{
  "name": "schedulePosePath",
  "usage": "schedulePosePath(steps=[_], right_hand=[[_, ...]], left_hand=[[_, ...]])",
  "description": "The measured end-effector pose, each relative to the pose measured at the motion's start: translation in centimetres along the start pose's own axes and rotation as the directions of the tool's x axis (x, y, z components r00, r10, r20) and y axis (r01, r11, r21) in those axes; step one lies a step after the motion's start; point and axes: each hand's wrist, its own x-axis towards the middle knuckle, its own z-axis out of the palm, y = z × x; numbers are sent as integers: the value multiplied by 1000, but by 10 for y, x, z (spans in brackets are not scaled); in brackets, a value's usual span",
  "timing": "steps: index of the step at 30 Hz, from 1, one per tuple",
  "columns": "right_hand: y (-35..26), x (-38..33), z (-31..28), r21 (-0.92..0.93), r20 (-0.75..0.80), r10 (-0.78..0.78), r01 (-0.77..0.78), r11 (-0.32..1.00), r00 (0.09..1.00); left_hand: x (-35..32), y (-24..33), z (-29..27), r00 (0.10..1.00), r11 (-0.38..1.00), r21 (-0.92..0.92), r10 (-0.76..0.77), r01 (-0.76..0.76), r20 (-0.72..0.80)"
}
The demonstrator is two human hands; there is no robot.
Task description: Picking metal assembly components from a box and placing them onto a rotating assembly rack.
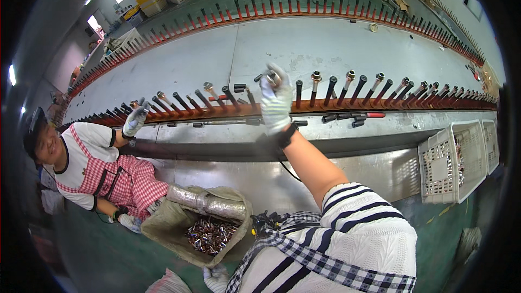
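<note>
My right hand (277, 103), in a white glove, is raised over the near row of upright pegs (329, 91). Its fingers are closed around a short shiny metal sleeve (274, 79). Several pegs to the right carry similar metal sleeves on top, among them one peg's sleeve (316, 77); others show bare black tips. Low in the view, my left hand (217, 278), also gloved, is beside the near edge of a cloth-lined bin (157, 228); its fingers cannot be made out. Small shiny metal parts (211, 236) fill the bottom of that bin.
A co-worker in a checked apron (135, 179) stands at left, one gloved hand (135, 120) at the pegs. A silvery roll (206, 202) lies across the bin. White crates (453, 163) stand at right. Loose black pieces (342, 116) lie along the metal table's ledge.
</note>
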Motion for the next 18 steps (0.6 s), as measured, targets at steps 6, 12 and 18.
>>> schedulePosePath(steps=[6,12,18], right_hand=[[36,-7,-48,-49,-356,59,-82,995,933],[1,40,-48,3,-48,-119,119,993,992],[-16,23,-101,251,-225,-45,102,963,973]], left_hand=[[53,42,-91,939,945,193,-297,263,175],[75,46,-102,951,955,158,-275,252,144],[88,49,-128,949,965,39,-262,259,175]])
